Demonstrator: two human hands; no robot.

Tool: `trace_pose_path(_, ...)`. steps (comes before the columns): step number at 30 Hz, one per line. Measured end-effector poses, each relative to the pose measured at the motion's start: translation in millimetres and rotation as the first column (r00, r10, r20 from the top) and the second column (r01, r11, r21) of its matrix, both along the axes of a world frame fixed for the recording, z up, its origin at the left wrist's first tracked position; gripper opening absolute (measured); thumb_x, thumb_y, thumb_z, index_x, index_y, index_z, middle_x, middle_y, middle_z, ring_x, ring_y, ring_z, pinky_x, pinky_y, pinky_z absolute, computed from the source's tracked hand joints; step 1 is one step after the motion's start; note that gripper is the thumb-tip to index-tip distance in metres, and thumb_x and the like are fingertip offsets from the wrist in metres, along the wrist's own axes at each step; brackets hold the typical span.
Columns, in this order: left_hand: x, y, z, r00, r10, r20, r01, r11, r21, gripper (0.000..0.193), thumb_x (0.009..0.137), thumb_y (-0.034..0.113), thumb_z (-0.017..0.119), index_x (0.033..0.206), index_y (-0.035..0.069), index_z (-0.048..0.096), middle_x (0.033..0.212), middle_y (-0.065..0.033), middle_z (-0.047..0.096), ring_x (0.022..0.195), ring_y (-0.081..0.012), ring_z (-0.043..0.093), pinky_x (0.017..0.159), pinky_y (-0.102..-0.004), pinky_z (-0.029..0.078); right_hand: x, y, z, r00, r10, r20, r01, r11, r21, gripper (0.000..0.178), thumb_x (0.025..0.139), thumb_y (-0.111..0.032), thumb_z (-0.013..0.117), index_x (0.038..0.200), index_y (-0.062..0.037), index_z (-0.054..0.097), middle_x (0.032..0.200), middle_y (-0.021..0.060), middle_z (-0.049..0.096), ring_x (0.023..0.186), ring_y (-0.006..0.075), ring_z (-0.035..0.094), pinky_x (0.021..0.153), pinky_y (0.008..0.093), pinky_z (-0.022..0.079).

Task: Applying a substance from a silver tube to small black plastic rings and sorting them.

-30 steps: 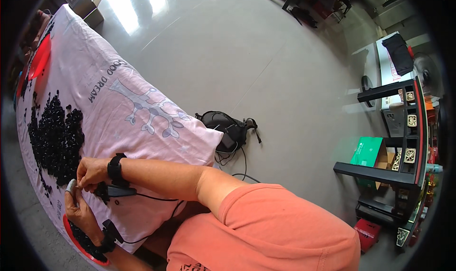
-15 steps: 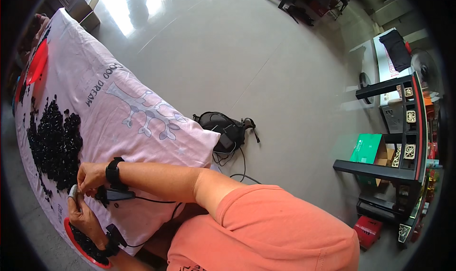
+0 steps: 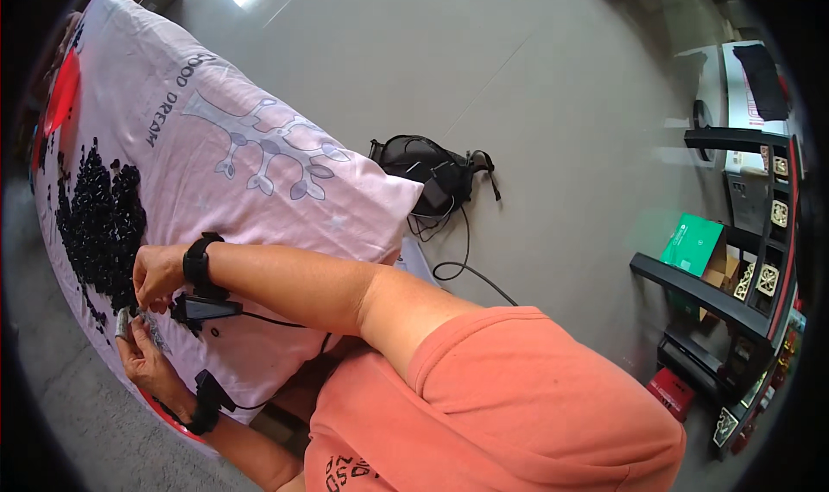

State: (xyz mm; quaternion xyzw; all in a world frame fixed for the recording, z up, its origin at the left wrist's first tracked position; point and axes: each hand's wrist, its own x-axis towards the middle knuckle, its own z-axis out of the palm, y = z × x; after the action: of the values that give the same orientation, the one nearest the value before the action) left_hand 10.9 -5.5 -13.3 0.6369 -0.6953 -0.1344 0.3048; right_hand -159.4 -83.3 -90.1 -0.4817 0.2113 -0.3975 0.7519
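A large pile of small glossy black pieces (image 3: 99,216) lies on a pink printed cloth (image 3: 285,224) over a table at the left. My right hand (image 3: 161,274) is at the pile's near edge, fingers pinched together and pointing down. Just below it, my left hand (image 3: 148,367) is raised with thumb and fingers drawn together. A whitish-grey wrap or piece (image 3: 122,323) shows at its fingertips; I cannot tell which. Whatever lies between the fingers of either hand is too small to make out. A red dish (image 3: 164,410) is partly hidden beneath my left wrist.
Black straps with small dark devices (image 3: 211,308) and cables sit at both wrists. Another red dish (image 3: 62,95) stands at the table's far left. A black bag (image 3: 423,173) with a cable lies on the floor. To the right are a black rack (image 3: 708,293) and a green box (image 3: 693,243).
The view has shifted, so the bag and rack appear farther right. My hands have drawn slightly apart, and my left hand and forearm now cover more of the near red dish.
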Motion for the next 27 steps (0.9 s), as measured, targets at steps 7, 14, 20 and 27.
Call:
trace_pose_path(7, -9.1, 1.9, -0.6, 0.999, -0.015, 0.037, 0.013, 0.999, 0.037, 0.022, 0.102, 0.013, 0.056, 0.116, -0.002, 0.064, 0.105, -0.0055, 0.068, 0.094, -0.0114, 0.063, 0.085, -0.0255, 0.05, 4.4, -2.3, -1.9, 1.0, -0.011, -0.019, 0.011, 1.0, -0.018, 0.012, 0.082, -0.01, 0.072, 0.084, 0.0025, 0.073, 0.077, 0.0124, 0.074, 0.071, 0.0172, 0.073, 0.063, 0.0278, 0.059)
trace_pose_path(14, -28.4, 11.0, 1.8, 0.999, 0.025, 0.047, -0.027, 0.998, 0.059, 0.025, 0.102, 0.013, 0.056, 0.119, -0.003, 0.065, 0.107, -0.0079, 0.069, 0.097, -0.0141, 0.064, 0.087, -0.0275, 0.051, 4.1, -1.7, -2.0, 1.0, -0.012, 0.021, 0.011, 1.0, 0.006, 0.013, 0.083, -0.01, 0.073, 0.084, 0.003, 0.074, 0.077, 0.012, 0.074, 0.07, 0.0165, 0.072, 0.064, 0.0269, 0.058)
trace_pose_path(20, -38.7, 13.2, 1.6, 0.993, 0.014, -0.119, -0.012, 1.0, 0.02, 0.025, 0.102, 0.012, 0.056, 0.119, -0.004, 0.065, 0.106, -0.0077, 0.069, 0.097, -0.014, 0.064, 0.088, -0.0274, 0.051, 5.4, -0.2, -1.2, 1.0, -0.007, 0.0, 0.007, 1.0, -0.007, 0.015, 0.082, -0.013, 0.073, 0.083, 0.0023, 0.074, 0.076, 0.0103, 0.074, 0.068, 0.015, 0.071, 0.063, 0.0263, 0.057)
trace_pose_path(27, -22.6, 6.5, -4.3, 0.994, -0.026, -0.103, 0.027, 1.0, 0.006, 0.024, 0.101, 0.01, 0.057, 0.118, -0.003, 0.066, 0.106, -0.0066, 0.069, 0.097, -0.0131, 0.064, 0.088, -0.0273, 0.051, 3.6, 2.0, 0.2, 1.0, 0.011, -0.014, -0.011, 0.999, -0.031, 0.016, 0.082, -0.015, 0.07, 0.082, 0.0003, 0.075, 0.075, 0.0084, 0.074, 0.067, 0.0133, 0.07, 0.062, 0.0254, 0.056)
